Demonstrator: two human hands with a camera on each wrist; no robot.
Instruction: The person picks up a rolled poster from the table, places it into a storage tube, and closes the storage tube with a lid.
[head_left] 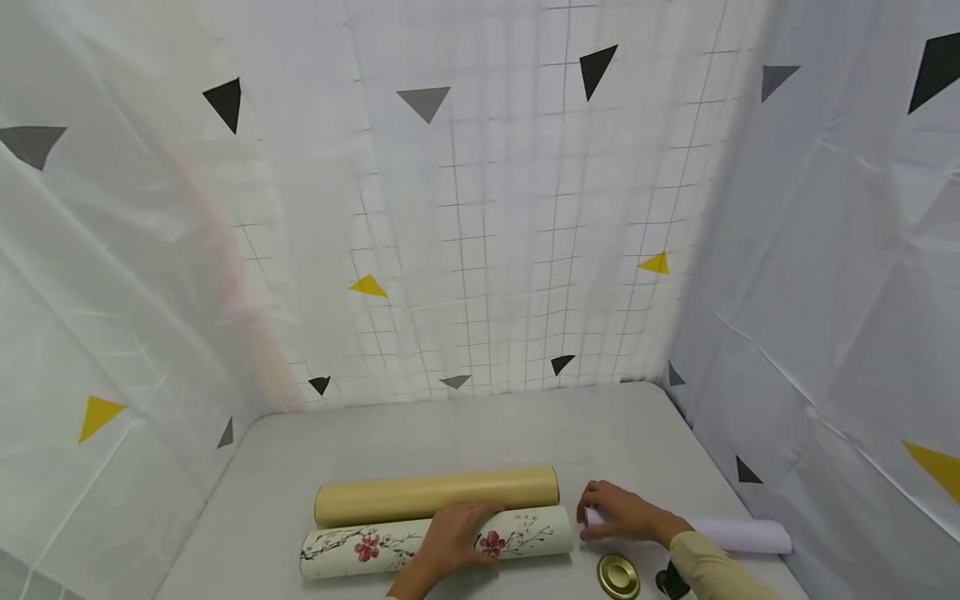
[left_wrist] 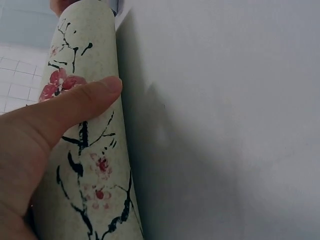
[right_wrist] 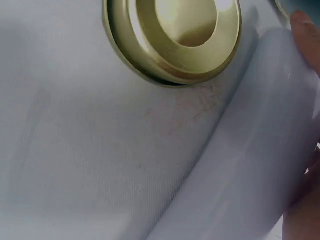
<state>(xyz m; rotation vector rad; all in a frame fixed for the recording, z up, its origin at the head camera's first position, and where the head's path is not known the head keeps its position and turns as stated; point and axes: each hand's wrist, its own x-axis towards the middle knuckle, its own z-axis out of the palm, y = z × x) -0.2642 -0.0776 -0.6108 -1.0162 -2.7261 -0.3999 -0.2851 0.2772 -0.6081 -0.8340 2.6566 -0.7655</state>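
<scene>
A long white tube (head_left: 345,557) printed with plum-blossom branches lies across the table. My left hand (head_left: 453,537) grips it near the middle, the thumb (left_wrist: 85,100) across the near side and the other fingers over the far side. To the right lies a plain white paper roll (head_left: 742,535), and my right hand (head_left: 624,512) holds its left end with bent fingers. In the right wrist view, fingers show at the edge along the roll (right_wrist: 235,160). A round gold lid (head_left: 618,577) lies flat just in front of that hand, apart from the roll.
Right behind the floral tube a tan tube (head_left: 435,493) lies parallel to it. A small black object (head_left: 672,582) shows beside the right sleeve, partly hidden. White sheets with coloured triangles surround the grey-white table (head_left: 480,433) at the back and both sides.
</scene>
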